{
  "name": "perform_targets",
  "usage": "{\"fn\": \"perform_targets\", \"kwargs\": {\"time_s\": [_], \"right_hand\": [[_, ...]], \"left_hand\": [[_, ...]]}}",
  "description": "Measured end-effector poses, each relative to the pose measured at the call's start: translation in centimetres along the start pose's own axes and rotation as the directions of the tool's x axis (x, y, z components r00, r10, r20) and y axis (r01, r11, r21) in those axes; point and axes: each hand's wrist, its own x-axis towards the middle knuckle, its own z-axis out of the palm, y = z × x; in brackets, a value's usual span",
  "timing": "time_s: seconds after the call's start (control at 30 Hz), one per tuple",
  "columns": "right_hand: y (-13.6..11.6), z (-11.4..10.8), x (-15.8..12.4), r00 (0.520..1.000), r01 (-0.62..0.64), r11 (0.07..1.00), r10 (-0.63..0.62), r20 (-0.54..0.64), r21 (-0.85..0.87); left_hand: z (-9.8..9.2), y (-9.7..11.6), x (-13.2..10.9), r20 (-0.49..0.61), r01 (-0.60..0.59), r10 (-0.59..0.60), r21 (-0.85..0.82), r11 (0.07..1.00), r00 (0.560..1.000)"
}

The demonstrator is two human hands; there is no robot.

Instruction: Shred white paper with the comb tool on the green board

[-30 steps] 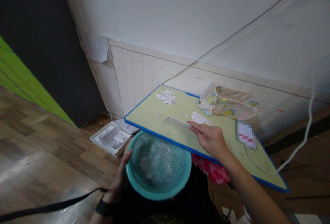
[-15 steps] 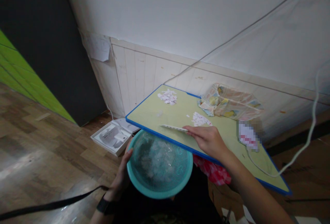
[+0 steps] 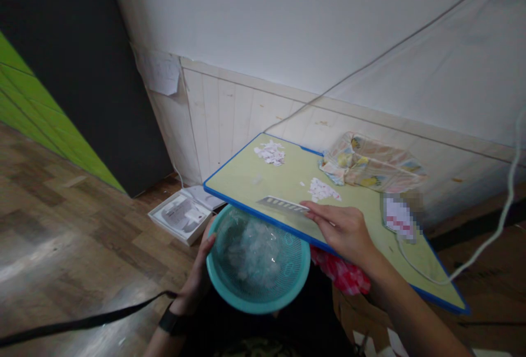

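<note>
The left grip (image 3: pixel 200 266) holds a teal basket (image 3: pixel 257 305) by its rim — the right grip (image 3: pixel 346 232) pinches a slotted white strip (image 3: pixel 284 203) over the counter (image 3: pixel 293 173)

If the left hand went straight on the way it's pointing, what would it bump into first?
Probably the tabletop's blue edge, just ahead of the left hand and the turquoise basket it holds; heights are hard to judge, so it might pass underneath.

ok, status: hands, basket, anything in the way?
Left hand gripping teal basket. Right hand holding white slotted strip over table. Clear plastic-like material in basket. Paper scraps near right hand.
</note>
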Motion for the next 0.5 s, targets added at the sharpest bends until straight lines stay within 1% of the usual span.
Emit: {"fn": "perform_targets", "kwargs": {"time_s": [0.07,0.13,0.2,0.27,0.3,0.37,0.5], "right_hand": [[0.9,1.1,1.3,0.998,-0.047,0.998,0.045,-0.039,-0.045],[2.0,2.5,2.8,0.996,-0.082,0.993,0.078,-0.045,-0.089],[2.9,3.9,4.1,0.996,-0.09,0.989,0.089,-0.011,-0.12],[3.5,4.5,4.8,0.995,-0.088,0.986,0.094,0.043,-0.14],[3.6,4.5,4.9,0.993,-0.087,0.986,0.097,0.066,-0.144],[3.9,3.7,4.7,0.99,-0.083,0.988,0.096,0.105,-0.129],[4.5,0.0,3.5,0.986,-0.089,0.993,0.098,0.132,-0.077]], "left_hand": [[0.0,-0.1,0.1,0.025,-0.051,0.051,0.027,0.998,0.998],[0.2,0.0,0.1,0.03,-0.069,0.067,0.049,0.996,0.997],[0.5,0.2,0.0,0.026,-0.054,0.052,0.064,0.996,0.998],[0.8,0.4,-0.2,0.028,-0.038,0.036,0.074,0.997,0.999],[0.9,0.4,-0.3,0.032,-0.038,0.036,0.076,0.996,0.999],[1.0,0.5,-0.5,0.04,-0.043,0.04,0.071,0.997,0.998],[0.7,0.5,-0.4,0.005,-0.007,0.007,0.036,0.999,1.0]]}}
